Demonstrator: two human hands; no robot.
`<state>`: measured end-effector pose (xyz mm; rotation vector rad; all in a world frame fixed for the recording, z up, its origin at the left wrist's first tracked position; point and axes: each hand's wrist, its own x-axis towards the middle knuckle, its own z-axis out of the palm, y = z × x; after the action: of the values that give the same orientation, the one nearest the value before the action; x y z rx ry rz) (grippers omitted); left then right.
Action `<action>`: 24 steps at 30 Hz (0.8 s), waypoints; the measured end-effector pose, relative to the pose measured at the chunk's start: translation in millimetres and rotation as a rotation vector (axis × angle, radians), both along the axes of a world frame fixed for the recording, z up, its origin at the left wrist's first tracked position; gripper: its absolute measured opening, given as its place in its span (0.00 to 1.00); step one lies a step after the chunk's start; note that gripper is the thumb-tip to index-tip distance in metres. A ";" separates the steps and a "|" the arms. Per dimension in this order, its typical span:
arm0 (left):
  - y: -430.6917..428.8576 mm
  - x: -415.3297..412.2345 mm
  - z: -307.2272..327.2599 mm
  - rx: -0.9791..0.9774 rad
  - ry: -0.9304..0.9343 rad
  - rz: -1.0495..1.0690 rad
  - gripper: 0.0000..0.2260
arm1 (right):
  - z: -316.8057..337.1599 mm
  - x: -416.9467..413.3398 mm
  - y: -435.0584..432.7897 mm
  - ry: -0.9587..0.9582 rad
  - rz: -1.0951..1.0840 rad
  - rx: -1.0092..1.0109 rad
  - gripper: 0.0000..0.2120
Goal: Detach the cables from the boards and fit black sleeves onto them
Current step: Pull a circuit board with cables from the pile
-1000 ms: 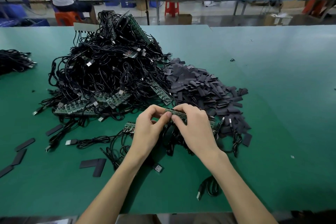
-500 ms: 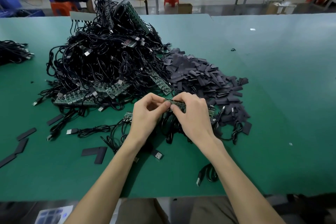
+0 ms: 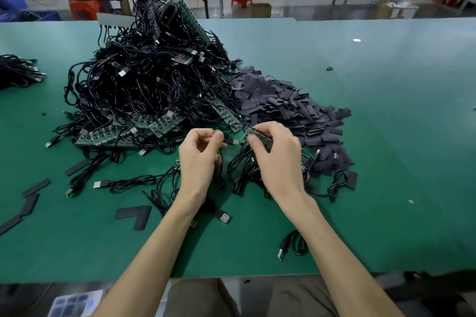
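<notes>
Both hands at work over the green surface point(image 3: 386, 162), each gripping a piece.
The right hand point(image 3: 279, 162) pinched a green board strip point(image 3: 260, 136), black leads dangling beneath it. Just beside it, the left hand point(image 3: 199, 162) pinched a cable point(image 3: 220, 177). Behind lay the cable-and-board heap point(image 3: 149, 85), with black sleeves point(image 3: 283, 110) piled to its right.

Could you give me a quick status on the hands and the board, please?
Left hand pinches a cable end. Right hand grips the green board. Tangled cables beneath both; sleeve pile just beyond.
</notes>
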<state>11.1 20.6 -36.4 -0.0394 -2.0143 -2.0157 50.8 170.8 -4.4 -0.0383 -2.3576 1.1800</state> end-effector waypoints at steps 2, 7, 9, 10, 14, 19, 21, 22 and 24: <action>-0.6 -1.3 0.2 0.035 -0.047 -0.008 0.06 | 15.5 2.4 3.3 0.051 0.003 -0.171 0.07; -2.4 -1.5 0.5 0.040 -0.070 0.009 0.04 | 60.2 5.4 23.9 0.263 -0.001 -0.643 0.07; -2.3 -0.5 0.8 0.004 -0.060 -0.002 0.03 | 68.5 6.3 33.8 0.280 0.046 -0.778 0.07; -1.5 0.3 1.1 -0.018 -0.055 -0.023 0.02 | 69.8 6.7 37.6 0.271 0.071 -0.809 0.06; 1.9 3.1 5.2 -0.007 -0.056 -0.134 0.05 | 58.2 6.3 47.9 0.151 0.098 -0.721 0.06; -6.7 7.9 31.3 0.305 -0.078 -0.248 0.06 | 19.6 10.1 29.0 -0.020 0.107 -0.355 0.09; -11.1 7.8 53.6 0.339 -0.021 -0.321 0.06 | 5.6 7.8 12.9 -0.056 0.088 -0.292 0.10; -12.3 7.7 67.4 0.323 0.016 -0.372 0.06 | 2.1 5.9 3.7 -0.086 0.063 -0.285 0.10; -11.3 7.7 96.5 0.233 0.078 -0.468 0.06 | -1.3 -2.7 -14.1 -0.127 0.041 -0.281 0.14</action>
<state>18.8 9.2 60.1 -0.5790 -1.8316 -2.4681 48.1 156.7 -5.6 -0.1650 -2.2899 1.5632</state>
